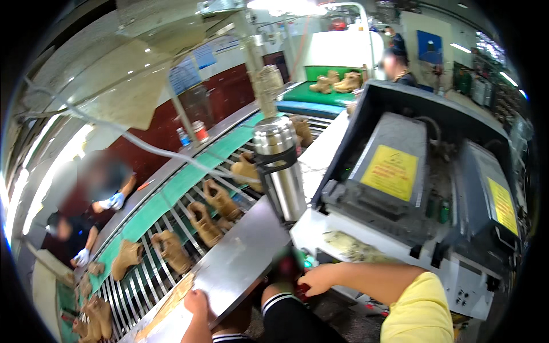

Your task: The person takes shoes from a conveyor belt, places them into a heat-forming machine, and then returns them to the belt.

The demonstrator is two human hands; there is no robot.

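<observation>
My left hand [197, 303] is closed at the near edge of a bare metal tabletop [243, 246], beside a tan strip [166, 308] along that edge. Whatever its fingers hold, if anything, is hidden. My right hand [317, 278] reaches in to the front of a white and grey machine [314, 228], its fingers curled at a small red part [301, 290]. How it grips that part cannot be made out. Green lit buttons [309, 262] sit just above my fingers. A steel thermos [280, 166] with a black handle stands upright at the tabletop's far end.
Tan boots [206, 223] stand on a roller conveyor [148, 263] to the left. Across it, two people [108, 177] in gloves work. More boots [346, 83] sit on a green surface [303, 94] ahead. The machine's grey housing [394, 160] fills the right.
</observation>
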